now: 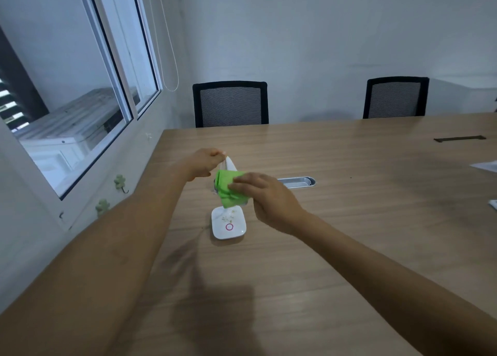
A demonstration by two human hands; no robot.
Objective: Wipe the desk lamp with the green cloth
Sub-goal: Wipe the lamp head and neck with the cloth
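A small white desk lamp (229,225) stands on the wooden table, its square base marked with a pink ring and some specks. My left hand (204,162) pinches the tip of the lamp's white head, which points away from me. My right hand (265,198) presses the folded green cloth (228,190) against the lamp's head and neck. The cloth wraps around the lamp there and hides most of the neck.
The wooden table (349,221) has a metal cable slot (298,181) just beyond my right hand and a dark slot (460,138) at the far right. Two black mesh chairs (230,104) (395,98) stand behind it. A window fills the left wall. Papers lie at the right edge.
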